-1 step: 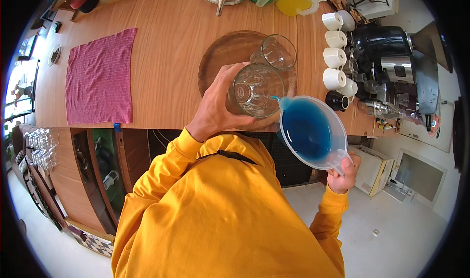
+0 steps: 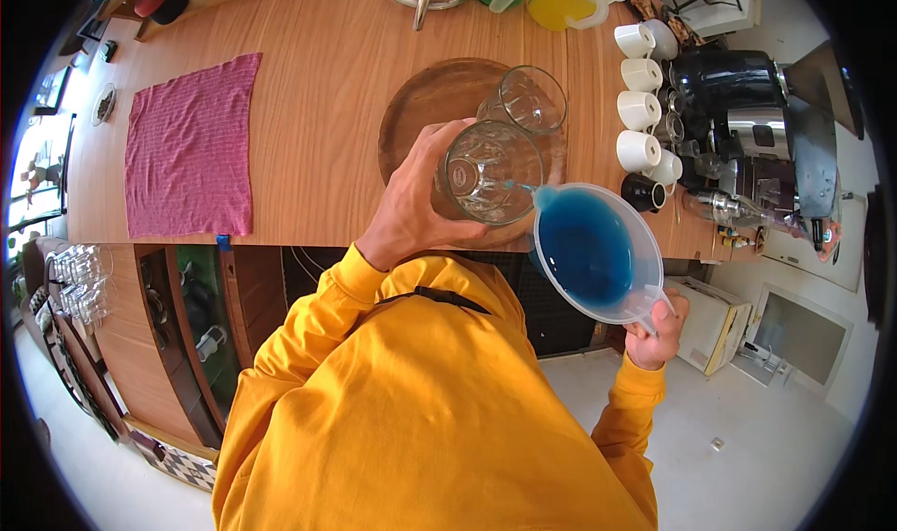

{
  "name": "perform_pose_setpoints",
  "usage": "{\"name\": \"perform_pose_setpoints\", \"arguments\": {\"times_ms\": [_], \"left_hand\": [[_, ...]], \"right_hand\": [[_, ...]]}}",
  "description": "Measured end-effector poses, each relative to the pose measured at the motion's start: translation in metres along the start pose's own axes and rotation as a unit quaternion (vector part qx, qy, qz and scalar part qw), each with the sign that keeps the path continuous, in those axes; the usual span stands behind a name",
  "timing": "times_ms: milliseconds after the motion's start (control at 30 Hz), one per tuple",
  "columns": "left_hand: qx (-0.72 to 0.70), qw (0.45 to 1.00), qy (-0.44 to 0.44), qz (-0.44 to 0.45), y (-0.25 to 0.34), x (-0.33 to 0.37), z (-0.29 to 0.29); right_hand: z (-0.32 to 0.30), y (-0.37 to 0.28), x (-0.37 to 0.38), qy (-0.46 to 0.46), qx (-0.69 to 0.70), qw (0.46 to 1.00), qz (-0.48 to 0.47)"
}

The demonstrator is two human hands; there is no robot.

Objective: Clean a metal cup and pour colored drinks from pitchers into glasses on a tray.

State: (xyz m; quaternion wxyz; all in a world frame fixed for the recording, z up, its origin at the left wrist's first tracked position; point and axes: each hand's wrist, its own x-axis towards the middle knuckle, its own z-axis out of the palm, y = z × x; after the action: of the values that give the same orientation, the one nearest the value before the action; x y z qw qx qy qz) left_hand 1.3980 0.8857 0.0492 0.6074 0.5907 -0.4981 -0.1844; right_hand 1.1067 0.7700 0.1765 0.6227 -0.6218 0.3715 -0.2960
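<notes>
The left hand point(image 2: 411, 199) had its fingers curled round a clear glass point(image 2: 492, 171) from its eight-o'clock side, above or on a round wooden tray point(image 2: 409, 108) — likely rigid, slick and breakable, safest held around its body. At the glass's four o'clock, the right hand point(image 2: 657, 333) had its fingers gripping a translucent jug point(image 2: 645, 241) by the handle point(image 2: 660, 309) — probably stiff plastic, weighty with blue liquid point(image 2: 589, 255)

Two glasses point(image 2: 493, 173) at the tray point(image 2: 419, 101), three jugs point(image 2: 598, 255)
</notes>
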Motion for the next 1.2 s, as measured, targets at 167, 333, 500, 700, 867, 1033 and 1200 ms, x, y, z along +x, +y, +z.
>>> {"name": "perform_pose_setpoints", "arguments": {"times_ms": [167,333,500,700,867,1033,1200], "left_hand": [[-0.015,1.0,-0.002,0.0,0.0,-0.001,0.0],[-0.017,1.0,-0.006,-0.008,-0.001,-0.003,0.001],[-0.003,1.0,-0.009,-0.001,0.001,-0.003,0.0],[-0.006,1.0,-0.01,-0.013,0.002,-0.005,0.0],[-0.003,1.0,-0.014,-0.017,0.002,-0.004,0.0],[-0.003,1.0,-0.014,-0.015,-0.002,-0.005,0.002],[-0.002,0.999,-0.017,-0.031,-0.006,-0.007,0.004]], "right_hand": [[-0.001,-0.002,0.001,-0.013,-0.027,0.999,-0.012],[-0.003,-0.004,0.002,-0.024,-0.04,0.999,-0.008],[-0.003,-0.002,0.001,-0.009,-0.047,0.999,-0.011],[-0.005,-0.004,0.002,-0.015,-0.059,0.998,-0.006],[-0.02,0.002,0.0,-0.06,-0.055,0.997,-0.007],[-0.012,-0.004,0.003,-0.05,-0.065,0.997,-0.007],[-0.015,-0.003,0.004,-0.042,-0.073,0.996,-0.003]]}}
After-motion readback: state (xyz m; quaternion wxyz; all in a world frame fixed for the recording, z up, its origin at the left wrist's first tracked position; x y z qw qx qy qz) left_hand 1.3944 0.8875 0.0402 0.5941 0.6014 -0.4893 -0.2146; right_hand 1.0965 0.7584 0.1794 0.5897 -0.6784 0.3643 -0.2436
